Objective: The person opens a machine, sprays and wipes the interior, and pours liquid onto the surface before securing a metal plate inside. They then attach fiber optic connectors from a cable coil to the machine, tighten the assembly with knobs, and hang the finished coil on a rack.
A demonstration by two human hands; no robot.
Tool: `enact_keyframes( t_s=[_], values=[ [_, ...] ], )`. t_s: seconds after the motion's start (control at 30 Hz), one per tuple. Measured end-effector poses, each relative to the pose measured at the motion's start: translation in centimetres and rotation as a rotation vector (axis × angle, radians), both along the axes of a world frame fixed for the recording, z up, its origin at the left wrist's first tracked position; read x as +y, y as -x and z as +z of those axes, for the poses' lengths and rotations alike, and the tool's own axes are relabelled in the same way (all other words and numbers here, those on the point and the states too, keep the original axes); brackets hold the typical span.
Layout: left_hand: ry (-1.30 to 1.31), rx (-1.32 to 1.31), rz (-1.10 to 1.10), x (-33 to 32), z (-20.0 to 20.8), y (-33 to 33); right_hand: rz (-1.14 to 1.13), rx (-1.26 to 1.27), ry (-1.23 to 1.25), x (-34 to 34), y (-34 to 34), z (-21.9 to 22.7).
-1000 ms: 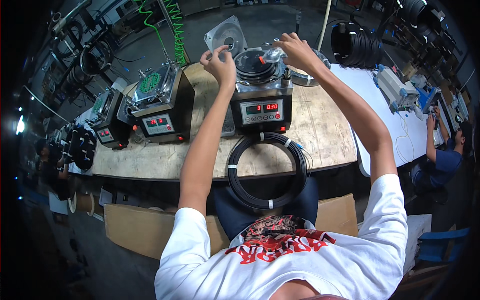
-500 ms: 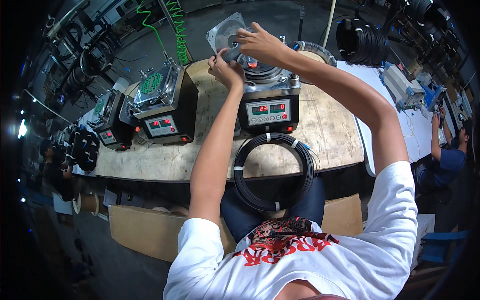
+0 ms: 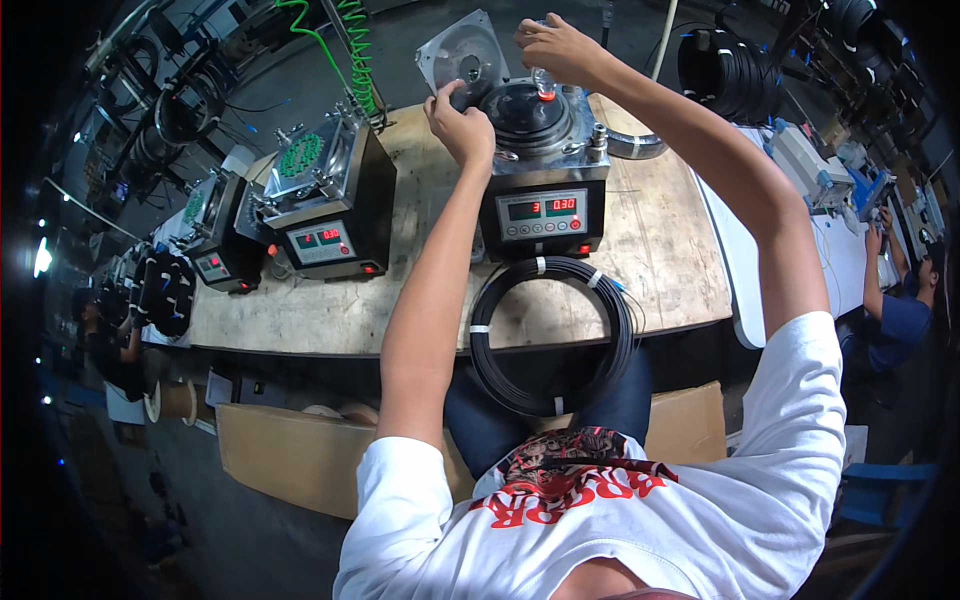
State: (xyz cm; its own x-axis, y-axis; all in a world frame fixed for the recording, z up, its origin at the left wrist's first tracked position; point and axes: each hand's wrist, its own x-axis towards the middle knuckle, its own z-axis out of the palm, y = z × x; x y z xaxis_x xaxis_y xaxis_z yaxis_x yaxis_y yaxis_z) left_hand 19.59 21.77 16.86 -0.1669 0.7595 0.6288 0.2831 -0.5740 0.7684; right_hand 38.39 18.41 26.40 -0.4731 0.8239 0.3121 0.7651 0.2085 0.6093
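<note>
My left hand (image 3: 461,127) grips the lower edge of a square metal plate (image 3: 487,45) with a round centre, held tilted up beside the middle polishing machine (image 3: 545,208). Its thumb and fingers close on the plate's edge. In my right hand (image 3: 562,50) is a small clear bottle (image 3: 542,80) with an orange-red tip, held tip down. That tip hangs over the black round pad (image 3: 522,112) on top of the machine; whether it touches cannot be told. Fingers partly hide the bottle's upper end.
Two similar machines (image 3: 325,215) with green-studded plates stand to the left on the wooden table (image 3: 650,275). A black cable coil (image 3: 480,345) leans at the table's front edge, over my lap. Green coiled hoses (image 3: 355,65) hang behind. Another person (image 3: 900,300) works at the far right.
My right hand has moved from beside the plate to the right, bringing the bottle over the pad. My left hand still holds the plate. The middle machine's red display reads differently.
</note>
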Motion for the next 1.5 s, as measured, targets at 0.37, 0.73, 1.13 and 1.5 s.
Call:
enact_keyframes(
  t_s=[0.37, 0.73, 1.13, 1.5],
  values=[
    [0.034, -0.042, -0.016, 0.0, 0.0, 0.2, -0.076, 0.449, 0.012, -4.2, 2.1, -2.3],
    [0.125, 0.126, -0.615, -2.2, 4.8, -2.9, 0.189, 1.807, -0.082, -6.4, 0.7, -5.5],
    [-0.056, -0.076, -0.446, -0.6, 6.7, 7.6, 0.124, 1.622, -0.231, -5.1, -1.3, -9.5],
    [0.378, 0.21, -0.006, 0.5, -13.5, 19.2, 0.11, 1.305, -0.421, -5.6, -0.1, -9.1]
  ],
)
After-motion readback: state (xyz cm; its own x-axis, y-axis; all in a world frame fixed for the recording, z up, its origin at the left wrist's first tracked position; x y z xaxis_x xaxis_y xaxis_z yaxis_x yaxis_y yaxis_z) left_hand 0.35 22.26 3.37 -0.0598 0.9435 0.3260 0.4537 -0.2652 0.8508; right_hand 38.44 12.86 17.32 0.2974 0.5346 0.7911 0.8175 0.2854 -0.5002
